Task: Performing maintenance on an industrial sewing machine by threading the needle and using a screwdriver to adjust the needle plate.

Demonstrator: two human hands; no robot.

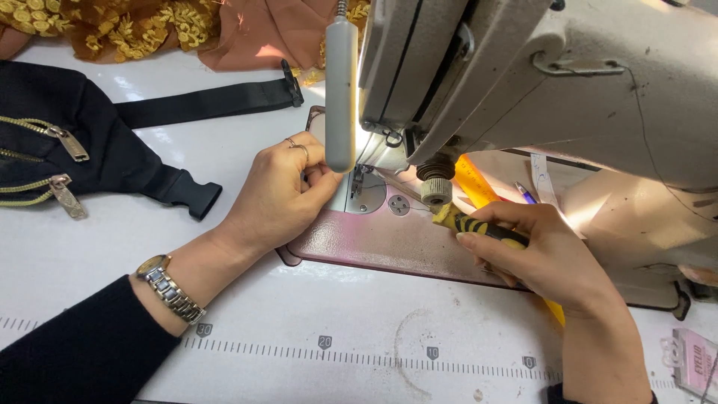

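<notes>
My left hand (280, 191) rests on the pink bed (389, 239) of a grey sewing machine (538, 82), fingers pinched together by the needle plate (366, 196); whatever they pinch is too small to see. A ring and a wristwatch (170, 289) are on that arm. My right hand (542, 254) grips a yellow-and-black striped screwdriver (479, 227). Its tip points left, just under the machine's knurled knob (436, 185). A grey lamp tube (341, 90) hangs in front of the needle area and hides part of it.
A black waist bag (67, 150) with gold zippers and a buckled strap lies at the left. Brown embroidered fabric (172, 30) is heaped at the back. A yellow ruler (475, 183), a pen (525, 193) and a small pink packet (695, 359) lie at the right. A printed scale runs along the front.
</notes>
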